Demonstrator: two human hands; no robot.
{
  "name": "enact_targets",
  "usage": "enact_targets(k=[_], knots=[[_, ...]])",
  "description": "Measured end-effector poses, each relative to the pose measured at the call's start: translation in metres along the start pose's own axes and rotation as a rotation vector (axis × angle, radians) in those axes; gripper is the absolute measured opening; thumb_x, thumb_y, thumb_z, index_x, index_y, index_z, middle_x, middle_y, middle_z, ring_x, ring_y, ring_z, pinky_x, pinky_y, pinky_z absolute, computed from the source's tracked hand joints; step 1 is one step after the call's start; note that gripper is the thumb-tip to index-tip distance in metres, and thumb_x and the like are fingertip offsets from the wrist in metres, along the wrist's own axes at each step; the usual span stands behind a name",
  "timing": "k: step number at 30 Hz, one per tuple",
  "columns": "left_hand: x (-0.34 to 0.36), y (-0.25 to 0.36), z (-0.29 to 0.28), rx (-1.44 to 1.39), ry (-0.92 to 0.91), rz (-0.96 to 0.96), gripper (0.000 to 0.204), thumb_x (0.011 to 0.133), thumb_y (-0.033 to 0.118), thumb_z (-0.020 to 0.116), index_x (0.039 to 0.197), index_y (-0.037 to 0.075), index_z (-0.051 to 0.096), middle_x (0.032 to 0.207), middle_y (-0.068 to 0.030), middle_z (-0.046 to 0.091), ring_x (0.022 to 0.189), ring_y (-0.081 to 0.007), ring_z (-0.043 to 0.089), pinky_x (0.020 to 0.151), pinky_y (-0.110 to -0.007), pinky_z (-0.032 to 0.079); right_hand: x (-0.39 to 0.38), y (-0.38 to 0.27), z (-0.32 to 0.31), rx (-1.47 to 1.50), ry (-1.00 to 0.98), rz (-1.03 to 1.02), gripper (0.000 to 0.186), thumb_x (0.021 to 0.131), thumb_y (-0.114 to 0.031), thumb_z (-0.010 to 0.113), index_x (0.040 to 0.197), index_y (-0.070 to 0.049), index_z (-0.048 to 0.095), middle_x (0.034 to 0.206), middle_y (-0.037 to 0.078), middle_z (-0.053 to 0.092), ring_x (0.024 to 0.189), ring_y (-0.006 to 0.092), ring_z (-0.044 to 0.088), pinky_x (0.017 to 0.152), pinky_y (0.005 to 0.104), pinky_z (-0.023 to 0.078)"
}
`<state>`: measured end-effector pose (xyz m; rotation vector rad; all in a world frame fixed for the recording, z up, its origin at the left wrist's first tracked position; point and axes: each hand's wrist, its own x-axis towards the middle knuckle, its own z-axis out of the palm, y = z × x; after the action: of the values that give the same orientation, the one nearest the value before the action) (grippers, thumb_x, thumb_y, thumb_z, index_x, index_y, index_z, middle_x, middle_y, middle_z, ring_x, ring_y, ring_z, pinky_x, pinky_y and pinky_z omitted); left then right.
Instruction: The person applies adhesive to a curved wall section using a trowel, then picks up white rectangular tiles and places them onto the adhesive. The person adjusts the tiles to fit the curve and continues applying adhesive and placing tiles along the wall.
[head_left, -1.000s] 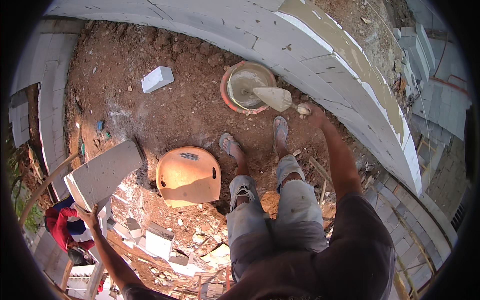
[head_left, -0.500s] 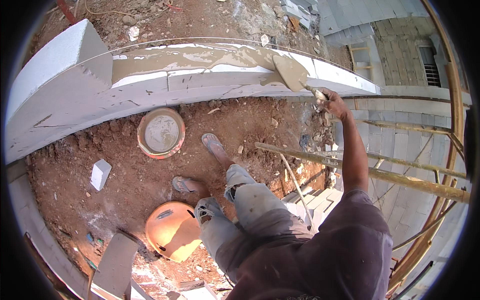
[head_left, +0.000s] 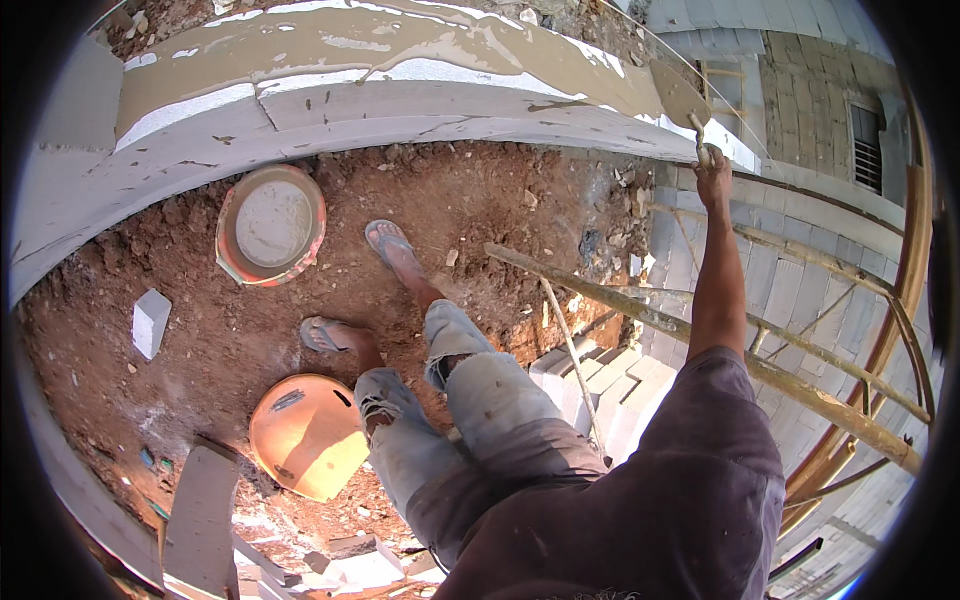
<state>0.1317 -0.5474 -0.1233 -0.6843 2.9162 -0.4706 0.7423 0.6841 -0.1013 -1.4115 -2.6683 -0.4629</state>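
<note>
My right hand is closed round the handle of a trowel, its arm stretched out to the far right. The trowel's blade, coated in grey-brown mortar, lies at the right part of a low wall of white blocks. A wet, uneven layer of mortar covers the wall's top, with bare white strips along its edge. At the left end a taller block stands on the wall. A thin string runs past the trowel along the wall's far side. My left hand is out of the picture.
A mortar-filled basin sits on the dirt near the wall. Closer are an orange basin and a small white block. Wooden poles cross at the right above stacked blocks. A grey slab leans at lower left.
My right hand has carried the trowel further right along the wall, and the mortar layer now reaches further that way. The view has shifted, so the ground things appear more to the left.
</note>
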Motion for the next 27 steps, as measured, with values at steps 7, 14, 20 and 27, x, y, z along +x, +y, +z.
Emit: enact_targets(k=[7,14,20,27], knots=[[-0.010,-0.007,0.003,0.019,-0.006,-0.003,0.125,0.069,0.049,0.087,0.157,0.000,0.013,0.154,-0.0314,0.029,0.136,-0.0387,0.043,0.112,-0.046,0.037,-0.015,0.022,0.013,-0.121,-0.007,0.124,0.049,0.076,-0.016,0.079,0.122,-0.013,0.061,0.108,0.014,0.066,0.104,0.0378,0.059,0.088,0.0496,0.048],[-0.016,-0.015,0.002,0.024,0.000,-0.018,0.125,0.069,0.049,0.087,0.157,-0.001,0.013,0.155,-0.0309,0.028,0.137,-0.0384,0.041,0.114,-0.045,0.035,-0.028,0.027,0.022,-0.273,-0.097,0.324,0.051,0.079,-0.025,0.077,0.127,-0.019,0.062,0.115,0.015,0.063,0.110,0.0369,0.060,0.091,0.0491,0.050],[-0.019,-0.023,0.003,0.008,0.005,-0.023,0.125,0.069,0.049,0.088,0.157,-0.001,0.013,0.156,-0.0304,0.027,0.138,-0.0382,0.040,0.115,-0.045,0.034,-0.005,-0.018,0.008,-0.238,-0.028,0.253,0.047,0.081,-0.021,0.074,0.127,-0.018,0.062,0.112,0.017,0.062,0.108,0.0384,0.060,0.090,0.0496,0.049],[-0.020,-0.036,0.007,-0.003,0.001,-0.034,0.125,0.069,0.048,0.088,0.157,-0.001,0.013,0.157,-0.0299,0.026,0.140,-0.0380,0.038,0.116,-0.044,0.033,0.001,-0.066,-0.003,-0.110,0.030,0.170,0.045,0.080,-0.011,0.074,0.124,-0.016,0.063,0.109,0.016,0.064,0.104,0.0374,0.060,0.088,0.0485,0.048]])
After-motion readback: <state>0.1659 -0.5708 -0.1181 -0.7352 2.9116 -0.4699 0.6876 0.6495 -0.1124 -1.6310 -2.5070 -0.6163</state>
